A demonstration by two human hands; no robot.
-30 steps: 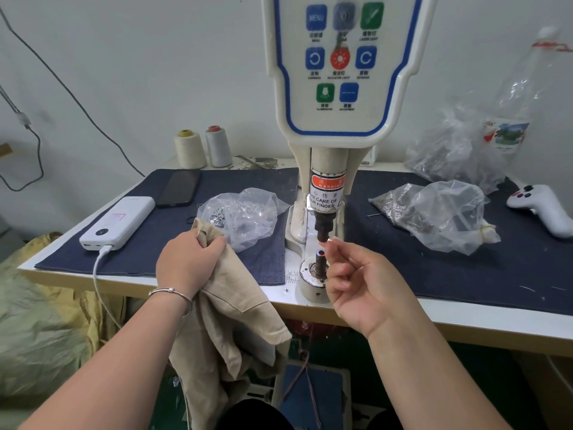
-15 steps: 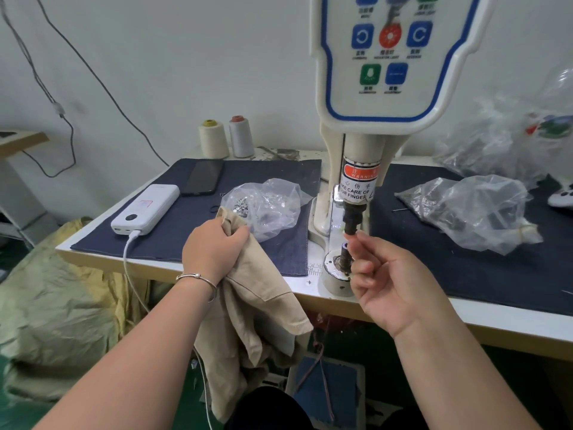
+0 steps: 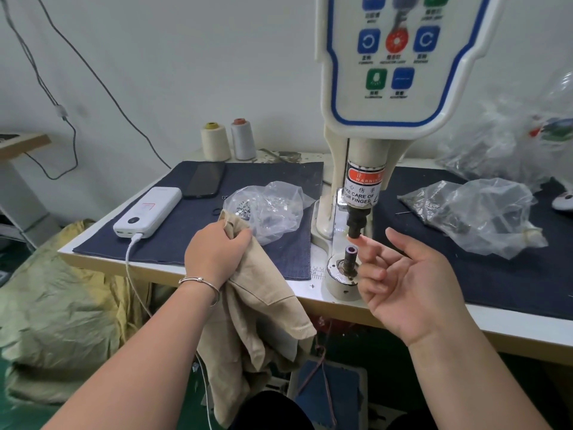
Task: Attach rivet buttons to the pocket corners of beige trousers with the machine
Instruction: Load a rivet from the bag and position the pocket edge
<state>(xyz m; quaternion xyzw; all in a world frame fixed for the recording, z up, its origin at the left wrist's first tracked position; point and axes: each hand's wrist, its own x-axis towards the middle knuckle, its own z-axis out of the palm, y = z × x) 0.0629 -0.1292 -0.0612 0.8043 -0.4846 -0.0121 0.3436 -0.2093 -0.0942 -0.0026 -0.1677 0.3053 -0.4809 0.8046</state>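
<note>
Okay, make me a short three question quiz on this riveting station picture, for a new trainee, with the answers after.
1. True or false: the left hand grips the beige trousers.
2. Where is the right hand's index fingertip? A) on the control panel B) just under the upper punch C) inside a plastic bag
3. Fill in: the white power bank lies on the dark blue ___.

Key: 1 true; 2 B; 3 mat.

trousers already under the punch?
No. The beige trousers hang off the table edge, gripped by the left hand, while the lower die under the punch stands bare.
</note>
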